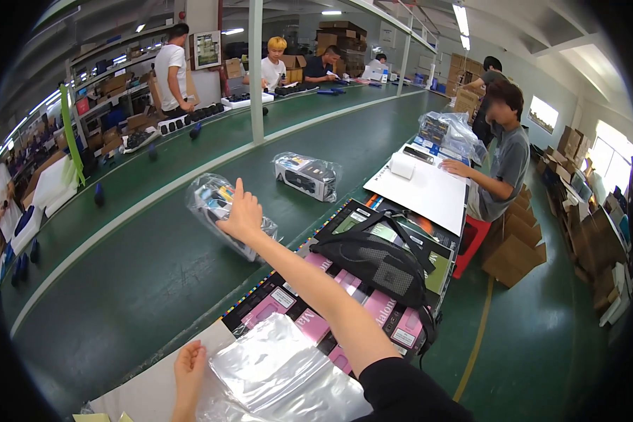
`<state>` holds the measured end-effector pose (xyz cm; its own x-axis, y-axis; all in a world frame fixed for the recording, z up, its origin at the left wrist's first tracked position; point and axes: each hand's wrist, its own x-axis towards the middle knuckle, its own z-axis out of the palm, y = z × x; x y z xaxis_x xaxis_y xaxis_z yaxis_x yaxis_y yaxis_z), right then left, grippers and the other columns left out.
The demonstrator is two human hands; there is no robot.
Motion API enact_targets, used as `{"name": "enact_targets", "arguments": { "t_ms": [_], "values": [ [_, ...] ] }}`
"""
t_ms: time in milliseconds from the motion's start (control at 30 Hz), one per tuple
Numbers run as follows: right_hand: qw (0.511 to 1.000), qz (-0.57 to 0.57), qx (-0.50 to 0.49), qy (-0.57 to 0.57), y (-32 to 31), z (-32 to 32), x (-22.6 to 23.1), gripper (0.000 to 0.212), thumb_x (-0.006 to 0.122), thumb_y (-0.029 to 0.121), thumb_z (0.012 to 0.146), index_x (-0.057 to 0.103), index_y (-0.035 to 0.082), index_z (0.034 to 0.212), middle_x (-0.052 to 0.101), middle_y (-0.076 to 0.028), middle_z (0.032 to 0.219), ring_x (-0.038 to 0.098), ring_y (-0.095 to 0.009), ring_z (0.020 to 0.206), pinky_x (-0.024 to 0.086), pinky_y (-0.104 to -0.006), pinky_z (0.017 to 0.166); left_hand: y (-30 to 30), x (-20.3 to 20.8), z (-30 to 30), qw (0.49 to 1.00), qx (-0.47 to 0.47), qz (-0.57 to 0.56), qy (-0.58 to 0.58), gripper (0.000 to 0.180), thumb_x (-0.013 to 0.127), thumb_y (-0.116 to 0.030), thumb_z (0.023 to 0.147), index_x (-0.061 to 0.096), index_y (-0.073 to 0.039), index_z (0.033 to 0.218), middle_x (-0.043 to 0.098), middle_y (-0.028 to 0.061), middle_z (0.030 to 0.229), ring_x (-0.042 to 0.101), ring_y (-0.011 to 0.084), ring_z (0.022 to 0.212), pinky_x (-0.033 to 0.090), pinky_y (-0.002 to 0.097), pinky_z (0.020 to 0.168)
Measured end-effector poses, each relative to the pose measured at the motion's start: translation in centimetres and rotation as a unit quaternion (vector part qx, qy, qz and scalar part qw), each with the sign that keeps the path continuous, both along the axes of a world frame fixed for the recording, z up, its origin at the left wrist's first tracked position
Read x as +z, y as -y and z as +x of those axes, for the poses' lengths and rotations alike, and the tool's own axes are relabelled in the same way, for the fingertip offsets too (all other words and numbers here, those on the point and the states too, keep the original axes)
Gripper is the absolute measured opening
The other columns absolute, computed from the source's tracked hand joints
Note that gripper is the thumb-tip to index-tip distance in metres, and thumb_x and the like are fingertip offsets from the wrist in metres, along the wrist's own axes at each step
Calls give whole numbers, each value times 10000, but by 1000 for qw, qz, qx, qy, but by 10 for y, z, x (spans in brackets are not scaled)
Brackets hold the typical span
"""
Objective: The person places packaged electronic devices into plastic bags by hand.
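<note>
My right hand point(244, 214) reaches out across the bench to a printed box in a clear plastic bag point(218, 193) on the green conveyor belt. Its index finger points away and the thumb is spread, with the palm over the bagged box. My left hand point(189, 362) is low at the near left, its fingers curled together with nothing visible in them. Just right of it lies a stack of clear plastic bags point(278, 362). Farther along the belt sits another bagged box point(307, 176), apart from both hands.
A black mesh bag point(380, 267) lies on pink-and-black printed sheets point(306, 325). Beyond it are a white board point(418, 190) and a seated co-worker point(506, 162). A pale metal post point(257, 77) rises from the bench. Cardboard boxes point(517, 246) stand on the floor at right.
</note>
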<state>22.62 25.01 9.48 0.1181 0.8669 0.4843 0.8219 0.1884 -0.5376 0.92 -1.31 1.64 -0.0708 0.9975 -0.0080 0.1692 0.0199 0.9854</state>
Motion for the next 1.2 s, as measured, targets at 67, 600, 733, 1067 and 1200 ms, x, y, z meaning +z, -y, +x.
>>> {"name": "enact_targets", "arguments": {
  "t_ms": [67, 600, 733, 1067, 1200],
  "values": [
    [998, -10, -15, 52, -13, 7, -19, 1062, 764, 377, 527, 194, -16, 1332, 503, -196, 1028, 498, -323, 981, 367, -456, 901, 0, -9, 3, 999, 15, -24, -36, 217, 540, -58, 840, 532, 4, 1048, 570, 23, 908, 517, 72, 826, 417, 192, 756],
    [886, -221, 347, -214, 172, 67, -20, 218, 583, 196, 819, 628, -18, 826, 624, -63, 656, 574, -103, 568, 459, -247, 515, -5, -4, 8, 986, -24, 12, -165, 346, 583, -194, 805, 547, -2, 1091, 602, 121, 1016, 572, 207, 940, 444, 301, 821],
    [872, -260, 310, -275, 184, 79, -53, 239, 582, 210, 828, 622, -25, 820, 622, -56, 660, 546, -69, 547, 435, -222, 487, 13, 23, 31, 981, -6, -5, -193, 364, 590, -219, 796, 548, -4, 1086, 592, 141, 1030, 571, 256, 939, 443, 339, 832],
    [884, -270, 320, -208, 183, 93, -62, 199, 559, 165, 857, 606, -28, 857, 614, -42, 738, 560, -57, 660, 443, -193, 550, 31, 16, 53, 887, 18, 139, -440, 354, 659, -251, 715, 584, -48, 995, 553, 113, 991, 484, 282, 969, 397, 355, 822],
    [865, -283, 330, -249, 184, 92, -62, 203, 564, 170, 855, 608, -27, 872, 615, -42, 740, 567, -61, 673, 447, -194, 557, 22, 17, 45, 942, 30, 26, -334, 280, 691, -219, 681, 606, -61, 896, 575, 86, 833, 524, 237, 807, 421, 333, 708]
  ]
}}
